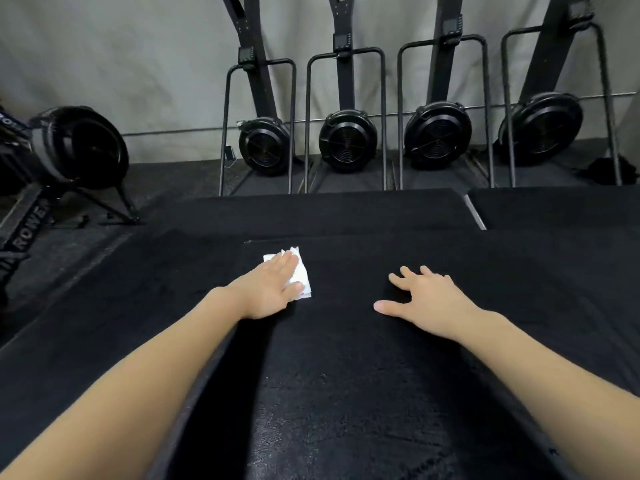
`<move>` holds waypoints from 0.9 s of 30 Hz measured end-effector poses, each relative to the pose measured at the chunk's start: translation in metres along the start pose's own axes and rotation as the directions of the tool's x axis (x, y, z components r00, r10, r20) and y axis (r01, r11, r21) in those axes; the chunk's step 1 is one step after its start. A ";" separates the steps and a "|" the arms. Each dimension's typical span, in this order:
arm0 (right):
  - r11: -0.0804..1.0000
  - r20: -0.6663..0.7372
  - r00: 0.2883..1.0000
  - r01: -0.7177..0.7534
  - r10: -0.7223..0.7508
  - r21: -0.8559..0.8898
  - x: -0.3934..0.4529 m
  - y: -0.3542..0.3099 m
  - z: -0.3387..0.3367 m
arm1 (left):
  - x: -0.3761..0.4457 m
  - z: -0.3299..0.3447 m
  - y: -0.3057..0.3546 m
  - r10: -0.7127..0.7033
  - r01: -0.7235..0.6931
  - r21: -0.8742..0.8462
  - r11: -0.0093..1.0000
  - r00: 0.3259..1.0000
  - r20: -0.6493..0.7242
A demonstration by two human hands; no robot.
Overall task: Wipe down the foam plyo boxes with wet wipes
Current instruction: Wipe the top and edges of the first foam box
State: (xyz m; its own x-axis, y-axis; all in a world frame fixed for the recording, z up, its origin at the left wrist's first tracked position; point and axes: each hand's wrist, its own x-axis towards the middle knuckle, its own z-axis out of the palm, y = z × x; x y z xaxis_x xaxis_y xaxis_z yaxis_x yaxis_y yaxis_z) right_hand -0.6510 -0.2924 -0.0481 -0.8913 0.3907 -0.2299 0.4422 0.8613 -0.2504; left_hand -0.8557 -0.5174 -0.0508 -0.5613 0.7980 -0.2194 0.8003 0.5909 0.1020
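Foam made up the big black plyo box (346, 358) that filled the lower frame, its textured top broad, flat and likely slightly yielding; being bulky and probably light for its bulk, it needed bracing more than gripping. More boxes (311, 209) lay beyond at twelve o'clock, before a row of upright rowers (346, 143) against the wall. The right hand (426, 299) rested at two o'clock of the top, fingers spread, palm down, steadying it. The left hand (273, 285) lay flat at ten o'clock, fingers together, pressing the wet wipe (301, 275) onto the surface near the far edge. Thin, limp and damp, that wipe would bunch unless held under the whole palm.
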 end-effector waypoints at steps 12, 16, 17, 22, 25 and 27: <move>0.999 0.041 0.999 -0.013 0.015 -0.049 0.003 -0.003 0.002 | -0.027 0.010 -0.080 -0.116 0.108 -0.144 0.984 0.992 -0.051; 0.998 0.050 0.999 -0.008 0.011 -0.064 0.007 -0.003 0.003 | -0.001 0.004 -0.090 -0.181 0.173 -0.132 0.976 0.982 -0.050; 0.997 0.049 0.999 -0.005 0.008 -0.074 0.008 -0.002 0.003 | 0.007 0.002 -0.091 -0.194 0.189 -0.106 0.976 0.980 -0.041; 0.998 0.024 1.000 0.020 -0.019 -0.062 0.005 -0.002 0.004 | 0.052 -0.001 -0.080 -0.186 0.185 -0.023 0.983 0.980 -0.076; 0.998 -0.019 0.999 0.043 -0.044 -0.037 0.001 0.001 0.006 | 0.073 -0.003 -0.048 -0.126 0.127 0.001 0.992 0.986 -0.106; 0.998 -0.019 0.998 0.064 -0.064 -0.005 -0.002 0.006 0.004 | 0.087 -0.002 -0.022 -0.070 0.070 -0.003 0.998 0.993 -0.096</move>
State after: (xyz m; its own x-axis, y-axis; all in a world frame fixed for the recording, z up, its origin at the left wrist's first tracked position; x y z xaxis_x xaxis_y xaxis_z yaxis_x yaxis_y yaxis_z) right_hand -0.6456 -0.2890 -0.0526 -0.9196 0.3408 -0.1954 0.3836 0.8860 -0.2604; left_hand -0.9224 -0.4607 -0.0701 -0.6337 0.7622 -0.1323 0.7582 0.6459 0.0895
